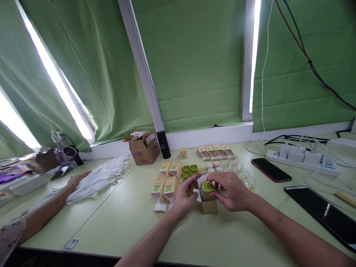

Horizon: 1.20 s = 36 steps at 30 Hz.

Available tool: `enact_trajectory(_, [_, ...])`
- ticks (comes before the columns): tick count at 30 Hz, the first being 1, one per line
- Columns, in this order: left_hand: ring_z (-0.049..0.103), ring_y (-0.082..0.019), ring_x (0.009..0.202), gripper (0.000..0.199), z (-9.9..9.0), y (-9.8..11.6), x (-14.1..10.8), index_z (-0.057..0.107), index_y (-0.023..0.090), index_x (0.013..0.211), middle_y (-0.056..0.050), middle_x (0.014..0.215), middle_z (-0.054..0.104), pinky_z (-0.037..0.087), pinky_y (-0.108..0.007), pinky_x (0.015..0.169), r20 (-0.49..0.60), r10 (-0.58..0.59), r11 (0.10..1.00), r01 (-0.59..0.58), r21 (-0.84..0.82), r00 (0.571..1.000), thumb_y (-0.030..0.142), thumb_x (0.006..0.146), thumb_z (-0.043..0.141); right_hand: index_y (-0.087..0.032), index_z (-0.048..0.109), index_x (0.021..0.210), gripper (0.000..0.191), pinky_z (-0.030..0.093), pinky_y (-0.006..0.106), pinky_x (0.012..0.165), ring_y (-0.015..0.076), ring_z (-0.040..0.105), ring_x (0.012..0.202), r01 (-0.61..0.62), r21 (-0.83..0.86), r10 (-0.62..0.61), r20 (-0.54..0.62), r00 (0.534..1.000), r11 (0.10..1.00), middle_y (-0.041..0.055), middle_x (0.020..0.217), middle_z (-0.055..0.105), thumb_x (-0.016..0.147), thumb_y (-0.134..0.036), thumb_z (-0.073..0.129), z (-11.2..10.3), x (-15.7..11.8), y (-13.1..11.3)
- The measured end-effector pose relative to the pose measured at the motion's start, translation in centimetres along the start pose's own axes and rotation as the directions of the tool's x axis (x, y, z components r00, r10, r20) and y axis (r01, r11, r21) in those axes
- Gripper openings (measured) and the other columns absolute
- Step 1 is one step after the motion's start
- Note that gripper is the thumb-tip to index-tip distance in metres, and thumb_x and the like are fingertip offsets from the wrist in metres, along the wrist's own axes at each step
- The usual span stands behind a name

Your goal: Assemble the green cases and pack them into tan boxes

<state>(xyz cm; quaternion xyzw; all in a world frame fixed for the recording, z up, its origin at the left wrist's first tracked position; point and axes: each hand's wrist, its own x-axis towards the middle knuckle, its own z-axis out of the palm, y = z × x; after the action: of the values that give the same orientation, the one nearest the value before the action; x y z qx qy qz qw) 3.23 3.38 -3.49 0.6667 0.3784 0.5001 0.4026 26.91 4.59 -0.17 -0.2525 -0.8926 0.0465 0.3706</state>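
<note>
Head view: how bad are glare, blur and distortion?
Head view: outside light burns out the window gaps; a pale streak reflects on the large phone; wide-angle distortion seems to tilt the left window post; the green-lidded jar between the left hand and right hand looks slightly soft, but no glare hides it.

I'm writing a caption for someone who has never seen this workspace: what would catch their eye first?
Probably the glossy green lid between the two hands, above a small open cardboard box near the table's front edge. Next, the green curtains filling the background, and the heap of whitish translucent plastic on the left.
</note>
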Motion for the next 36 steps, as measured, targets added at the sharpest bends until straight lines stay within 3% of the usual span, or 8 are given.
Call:
enact_trajectory(8, [0.062,-0.022,0.097,0.067,0.0,-0.1,0.0,0.067,0.018,0.137,-0.008,0.106,0.071,0.053,-0.035,0.091,-0.015,0.026,0.998,-0.025,0.053,1.000,0.008,0.071,0.061,-0.023,0.059,0.106,0.023,0.044,0.035,0.073,0.0253,0.063,0.091,0.020,-0.044,-0.015,0.111,0.994,0.999,0.0057,0.102,0.071,0.085,-0.019,0.069,0.4,0.1,-1.0])
enact_trajectory(12, [0.062,-0.022,0.097,0.069,0.0,-0.1,0.0,0.068,0.017,0.136,-0.007,0.103,0.070,0.052,-0.036,0.093,-0.018,0.028,0.999,-0.027,0.023,0.999,0.007,0.069,0.061,-0.023,0.059,0.101,0.007,0.039,0.034,0.070,0.0224,0.060,0.088,0.033,-0.076,-0.024,0.119,0.993,0.997,0.0050,0.100,0.070,0.097,-0.019,0.055,0.9,0.2,-1.1])
enact_trajectory(15, [0.062,-0.022,0.097,0.068,0.0,0.0,0.0,0.068,0.017,0.136,-0.007,0.101,0.070,0.052,-0.037,0.093,-0.020,0.026,1.000,-0.026,0.016,0.999,0.007,0.069,0.061,-0.022,0.060,0.098,0.013,0.037,0.033,0.067,0.0208,0.058,0.085,0.032,-0.104,-0.024,0.072,0.997,0.994,0.0052,0.099,0.069,0.102,-0.016,0.048,1.5,0.1,-0.8])
enact_trajectory(19, [0.063,-0.023,0.100,0.068,0.0,0.2,-0.1,0.067,0.016,0.137,-0.009,0.107,0.071,0.051,-0.037,0.094,-0.014,0.021,1.000,-0.021,0.009,1.000,0.008,0.070,0.062,-0.021,0.061,0.090,0.014,0.033,0.030,0.062,0.0182,0.056,0.080,0.030,-0.116,-0.029,0.009,1.000,0.993,0.0065,0.105,0.066,0.096,-0.012,0.052,2.1,-0.1,-0.5])
enact_trajectory(23, [0.062,-0.023,0.100,0.067,0.0,0.3,-0.1,0.067,0.016,0.138,-0.009,0.110,0.073,0.051,-0.037,0.093,-0.012,0.019,1.000,-0.019,0.003,1.000,0.009,0.071,0.062,-0.020,0.061,0.079,0.016,0.030,0.029,0.060,0.0170,0.053,0.077,-0.009,-0.095,0.009,-0.007,1.000,0.995,0.0052,0.096,0.061,0.089,-0.009,0.058,2.2,-0.1,-0.5])
enact_trajectory(31, [0.062,-0.025,0.105,0.067,0.0,0.0,-0.1,0.068,0.017,0.136,-0.010,0.115,0.074,0.049,-0.039,0.098,-0.017,0.020,1.000,-0.020,-0.015,1.000,0.009,0.070,0.063,-0.020,0.067,0.070,0.018,0.035,0.029,0.062,0.0170,0.056,0.078,-0.150,-0.012,0.151,0.040,0.988,0.989,0.0024,0.084,0.061,0.082,-0.006,0.066,2.4,0.3,-0.8])
enact_trajectory(36, [0.063,-0.026,0.105,0.067,0.0,0.1,-0.1,0.069,0.018,0.136,-0.010,0.114,0.074,0.049,-0.039,0.097,-0.022,0.022,1.000,-0.023,-0.020,1.000,0.009,0.070,0.064,-0.020,0.070,0.069,0.019,0.036,0.031,0.064,0.0192,0.057,0.080,-0.171,-0.016,0.172,0.067,0.983,0.985,0.0030,0.083,0.062,0.081,-0.007,0.066,2.4,0.4,-0.9])
